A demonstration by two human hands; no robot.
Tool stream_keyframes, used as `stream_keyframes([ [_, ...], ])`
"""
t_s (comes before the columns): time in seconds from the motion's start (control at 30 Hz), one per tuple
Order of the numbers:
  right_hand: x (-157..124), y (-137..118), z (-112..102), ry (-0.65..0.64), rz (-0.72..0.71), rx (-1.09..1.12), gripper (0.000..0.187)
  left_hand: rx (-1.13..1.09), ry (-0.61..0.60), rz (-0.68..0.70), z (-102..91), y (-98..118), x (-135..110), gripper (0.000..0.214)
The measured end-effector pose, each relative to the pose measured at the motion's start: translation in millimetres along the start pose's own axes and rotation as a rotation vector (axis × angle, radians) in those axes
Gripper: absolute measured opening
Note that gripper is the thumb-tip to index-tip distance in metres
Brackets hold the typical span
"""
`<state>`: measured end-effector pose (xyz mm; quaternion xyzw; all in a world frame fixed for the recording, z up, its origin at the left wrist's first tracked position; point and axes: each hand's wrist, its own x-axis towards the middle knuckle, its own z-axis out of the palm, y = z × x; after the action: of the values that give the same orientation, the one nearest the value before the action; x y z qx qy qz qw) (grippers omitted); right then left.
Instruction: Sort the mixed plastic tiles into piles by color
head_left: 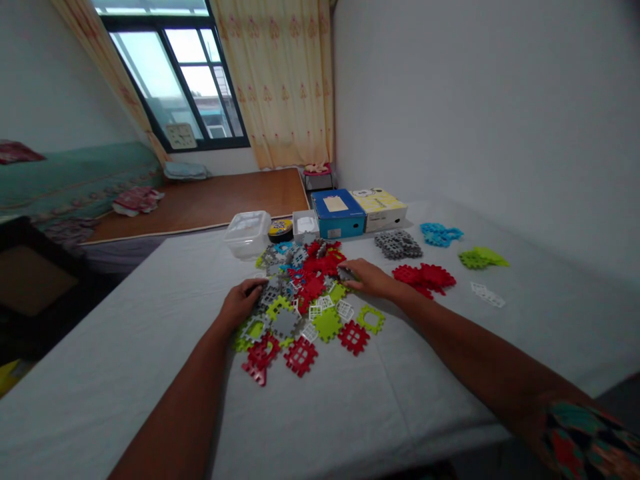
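A mixed pile of interlocking plastic building tiles [313,287] in red, grey, lime green, blue and white lies on the cloth-covered table. My right hand [369,277] pinches a grey building tile [345,274] at the pile's right side. On the left edge of the pile, my left hand [241,305] has its fingers curled together beside grey tiles [273,292]; what lies in its fingertips is hidden. Closer to me lie a lime green tile [327,324], red window tiles [301,356] and small white lattice pieces [309,331].
Sorted groups lie to the right: grey tiles [399,245], blue tiles [440,234], red tiles [425,278], lime green tiles [483,257] and white pieces [487,294]. Behind the pile stand a clear plastic container [247,233], a round tin [281,231], a blue box [338,215] and a yellow-white box [379,209].
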<state>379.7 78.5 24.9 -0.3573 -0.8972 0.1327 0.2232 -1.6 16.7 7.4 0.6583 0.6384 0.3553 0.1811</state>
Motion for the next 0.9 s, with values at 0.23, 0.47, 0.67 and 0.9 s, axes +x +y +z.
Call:
stream_keyframes([
  [0.23,-13,6,-16,-0.053,0.1,0.283,0.057,0.011,-0.014,-0.001,0.1,-1,0,0.05],
  [0.47,-14,-1,-18,-0.104,0.085,0.219,0.043,0.044,-0.009,0.012,-1.0,-1,0,0.051],
  [0.67,-14,29,-31,0.062,0.032,0.036,0.041,0.044,-0.012,0.011,-1.4,0,0,0.05],
  [0.9,-12,99,-98,0.223,0.321,-0.127,0.057,0.039,-0.016,0.0,0.1,-2,1,0.05],
])
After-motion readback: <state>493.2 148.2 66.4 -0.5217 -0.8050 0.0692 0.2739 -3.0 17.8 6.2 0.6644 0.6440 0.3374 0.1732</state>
